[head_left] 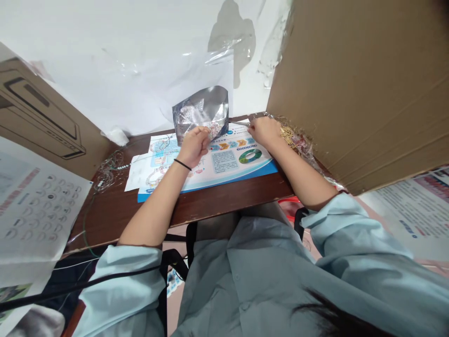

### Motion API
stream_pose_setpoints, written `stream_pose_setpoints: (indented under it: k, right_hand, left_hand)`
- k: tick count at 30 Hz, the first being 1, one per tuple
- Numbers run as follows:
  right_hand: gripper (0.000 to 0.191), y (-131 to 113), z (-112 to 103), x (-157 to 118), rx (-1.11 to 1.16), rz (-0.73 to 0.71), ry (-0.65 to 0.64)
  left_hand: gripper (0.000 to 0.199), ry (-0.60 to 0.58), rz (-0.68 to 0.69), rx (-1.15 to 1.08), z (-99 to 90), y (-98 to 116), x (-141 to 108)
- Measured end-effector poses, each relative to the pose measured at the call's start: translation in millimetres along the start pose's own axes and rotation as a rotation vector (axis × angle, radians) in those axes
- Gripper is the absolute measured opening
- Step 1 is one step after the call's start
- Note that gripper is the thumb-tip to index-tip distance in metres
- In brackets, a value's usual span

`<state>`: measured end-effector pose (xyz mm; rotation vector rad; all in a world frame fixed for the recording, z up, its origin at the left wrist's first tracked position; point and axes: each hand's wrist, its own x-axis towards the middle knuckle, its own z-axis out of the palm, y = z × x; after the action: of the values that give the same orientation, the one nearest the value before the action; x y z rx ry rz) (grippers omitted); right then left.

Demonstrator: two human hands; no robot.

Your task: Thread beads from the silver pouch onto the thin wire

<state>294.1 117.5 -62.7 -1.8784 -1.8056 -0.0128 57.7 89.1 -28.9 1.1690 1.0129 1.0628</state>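
An open silver foil pouch (220, 100) stands propped against the white wall at the back of the table, with small pinkish beads (214, 128) showing low in it. My left hand (195, 144), a black band at its wrist, is closed in a pinch in front of the pouch. Whatever its fingertips hold is too small to make out. To the right of the pouch, my right hand (265, 131) is closed around a thin grey metal tool (239, 123) that points left toward the pouch. Most of the tool is hidden in the fist.
Under both hands a printed blue-and-white sheet (224, 161) covers part of the brown table (210, 206). Gold-coloured strands (287, 135) and clear plastic lie at right. Tangled clear and green cord (108, 171) lies at left. Cardboard panels (351, 84) enclose both sides.
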Motion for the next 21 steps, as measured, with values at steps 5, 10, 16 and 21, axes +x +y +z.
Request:
stream_pose_setpoints:
  k: [5,10,16,21]
  right_hand:
    - [0.035,-30,7,-17,0.358,-0.276,-0.158]
    - [0.030,-52,14,-34,0.589,-0.446,-0.316]
    - [0.026,-40,11,-27,0.264,-0.445,-0.211]
    - [0.029,-36,12,-23,-0.052,-0.369,-0.200]
  left_hand:
    - [0.011,-0.081,-0.066,0.104,22.4,-18,-10]
    - [0.016,-0.017,-0.041,0.148,22.2,-24,-7]
    - [0.009,0.010,-0.149,0.220,12.9,-24,-1]
    - [0.014,0.030,-0.209,0.303,10.5,-21,-2]
